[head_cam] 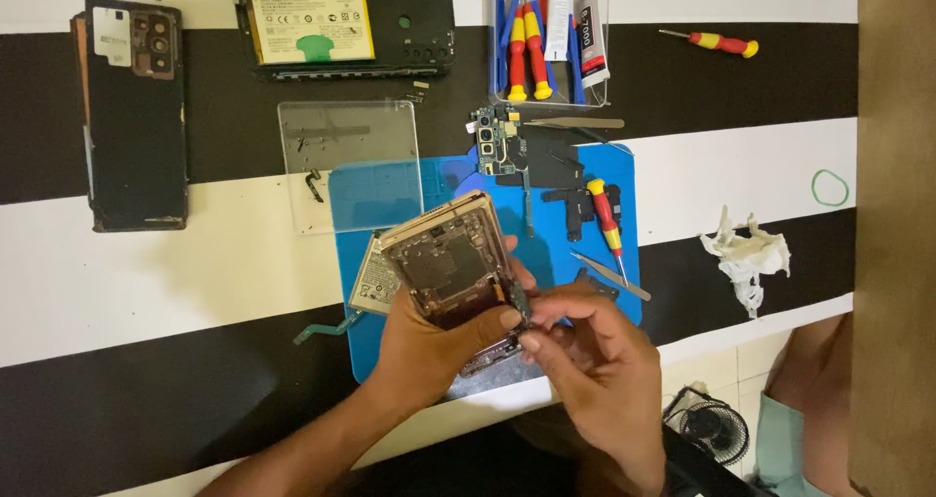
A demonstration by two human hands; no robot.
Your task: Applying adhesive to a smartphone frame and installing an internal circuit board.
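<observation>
Left hand [429, 346] grips opened phone frame [450, 263] tilted above blue mat [585, 253], right hand [590, 346] pinching small part at its lower edge; prob. light, stiff, fragile — hold by rim.

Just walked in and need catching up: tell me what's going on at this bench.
A person holds an opened phone frame tilted up in the left hand, over a blue work mat. The right hand pinches at the frame's lower edge. A battery lies under it; screwdrivers and tweezers sit on the mat.
</observation>
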